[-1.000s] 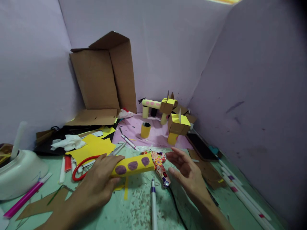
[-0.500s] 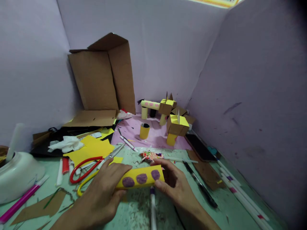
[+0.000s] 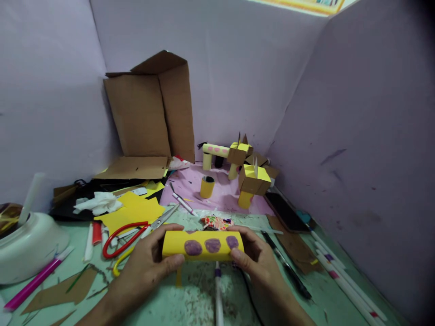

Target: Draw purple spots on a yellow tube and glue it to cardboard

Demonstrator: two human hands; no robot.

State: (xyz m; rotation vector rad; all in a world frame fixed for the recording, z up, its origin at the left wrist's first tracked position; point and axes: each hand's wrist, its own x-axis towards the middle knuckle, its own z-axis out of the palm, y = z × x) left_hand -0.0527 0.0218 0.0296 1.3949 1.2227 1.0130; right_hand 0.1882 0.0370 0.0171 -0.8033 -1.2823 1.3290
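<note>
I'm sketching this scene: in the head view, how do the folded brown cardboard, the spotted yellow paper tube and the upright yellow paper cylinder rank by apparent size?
1. Folded brown cardboard
2. Yellow paper tube with purple spots, nearer the camera
3. Upright yellow paper cylinder

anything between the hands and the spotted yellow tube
Nothing visible: the left hand and right hand already hold the tube, one at each end. The scissors lie beyond the left hand, not between.
</note>
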